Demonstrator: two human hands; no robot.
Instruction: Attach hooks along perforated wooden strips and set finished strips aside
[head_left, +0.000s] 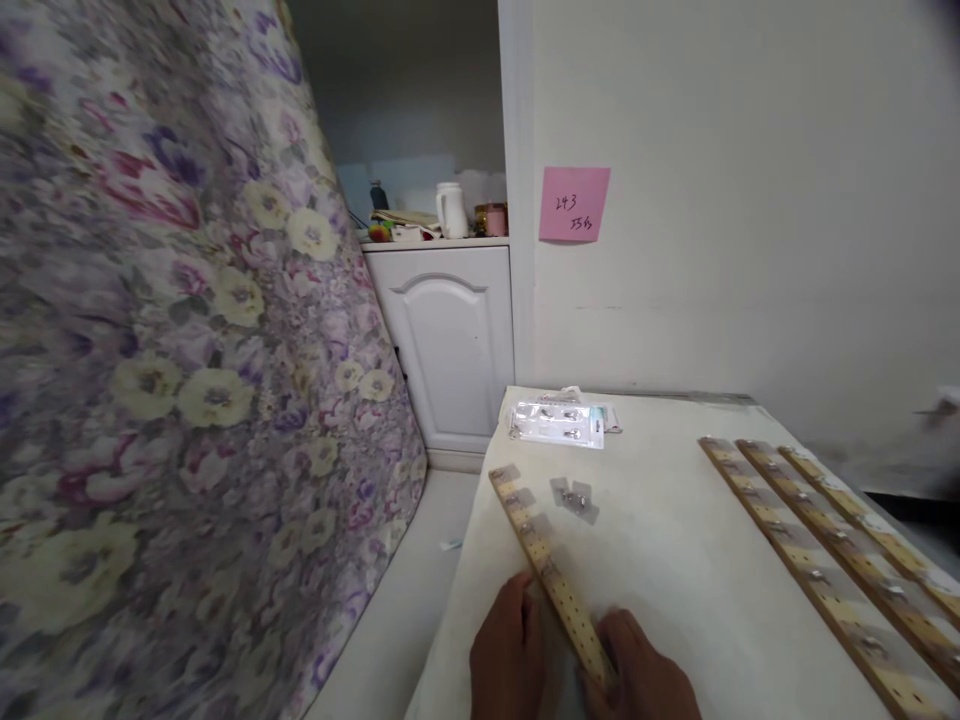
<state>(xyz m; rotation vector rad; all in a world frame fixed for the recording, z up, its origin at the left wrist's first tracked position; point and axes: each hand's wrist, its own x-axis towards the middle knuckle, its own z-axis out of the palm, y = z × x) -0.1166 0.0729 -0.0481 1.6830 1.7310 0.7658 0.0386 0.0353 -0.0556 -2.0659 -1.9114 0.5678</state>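
A narrow pale wooden strip (pixel 574 612) with rows of small holes lies slanted across the white-covered table. Clear plastic pieces with small metal parts sit along its far half; the near half shows bare holes. My right hand (pixel 646 672) is closed around the near end of the strip. Beside the strip's left edge, my left hand (pixel 508 648) is closed with fingers curled; whatever it may hold is hidden. Just right of the strip's far half lie loose clear plastic pieces with metal fittings (pixel 576 498).
Clear blister packs (pixel 556 424) rest at the table's back left. Several similar wooden strips (pixel 814 575) line the right side. A floral curtain (pixel 187 380) hangs at left, near a white cabinet (pixel 454 345). On the wall is a pink note (pixel 574 204).
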